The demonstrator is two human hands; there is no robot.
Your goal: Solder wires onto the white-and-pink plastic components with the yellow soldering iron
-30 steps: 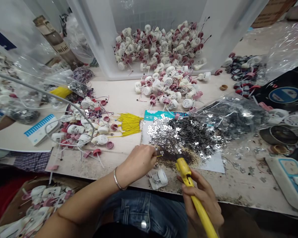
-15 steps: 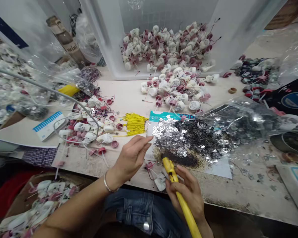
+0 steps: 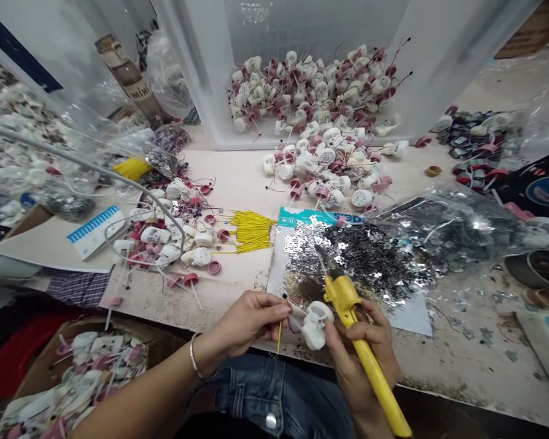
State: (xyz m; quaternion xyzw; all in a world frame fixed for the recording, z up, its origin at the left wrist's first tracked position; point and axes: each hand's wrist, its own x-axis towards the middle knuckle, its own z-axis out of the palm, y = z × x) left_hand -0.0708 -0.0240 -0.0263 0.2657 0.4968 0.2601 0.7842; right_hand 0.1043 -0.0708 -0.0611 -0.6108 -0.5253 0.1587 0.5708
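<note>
Yellow soldering iron (image 3: 373,366) and yellow wire (image 3: 280,339) in hand beside a heap of metal tabs (image 3: 302,244)

The left hand (image 3: 258,314), fingertips pinched together, has hold of the yellow wire, which hangs down near the front edge of the table (image 3: 229,177). The right hand (image 3: 368,347) is curled around the yellow soldering iron — its thumb touches a white plastic housing (image 3: 315,329) lying between the two hands; whether other fingers grip that from behind, I cannot tell. The metal tabs lie on a sheet (image 3: 412,317) beside a bundle of yellow wires (image 3: 252,233) — farther back stands a translucent bin (image 3: 187,79)
</note>
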